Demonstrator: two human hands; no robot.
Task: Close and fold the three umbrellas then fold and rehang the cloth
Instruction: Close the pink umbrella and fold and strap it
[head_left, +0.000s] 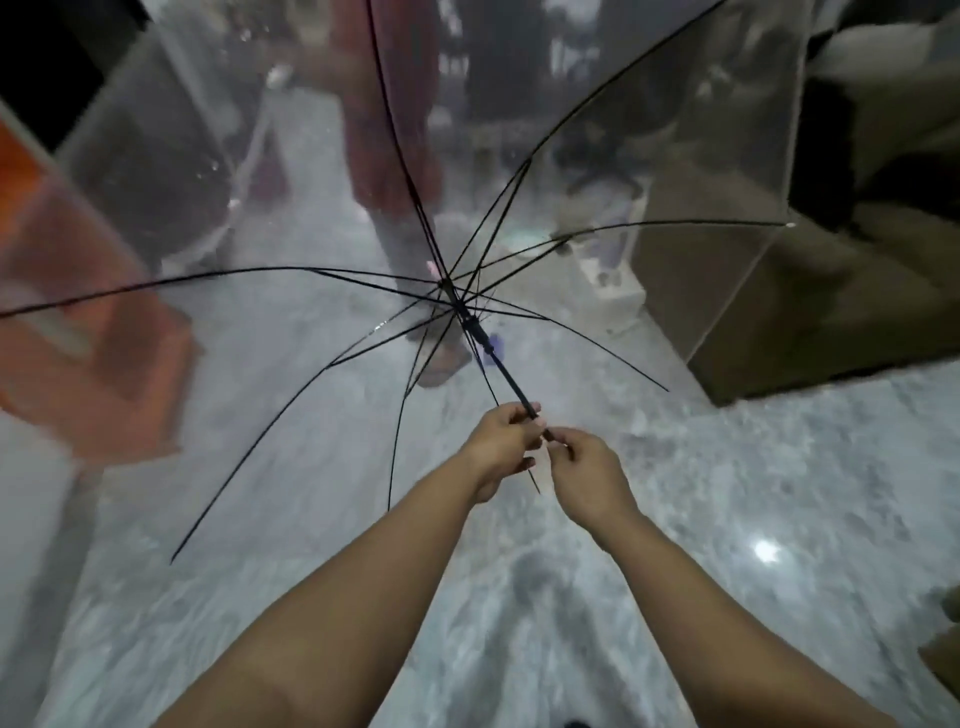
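Note:
A clear plastic umbrella (597, 171) with black ribs stands spread open in front of me, its black shaft (498, 364) pointing back toward me. My left hand (501, 447) is closed around the shaft near its lower end. My right hand (587, 478) grips the shaft just below the left hand, the two hands almost touching. The handle end is hidden behind my hands. No other umbrella and no cloth can be made out.
Seen through the canopy, another person's legs in red clothing (395, 130) stand on the grey marble floor (779, 493). An orange box-like object (88, 332) is at the left. A brown cabinet or sofa (831, 312) is at the right.

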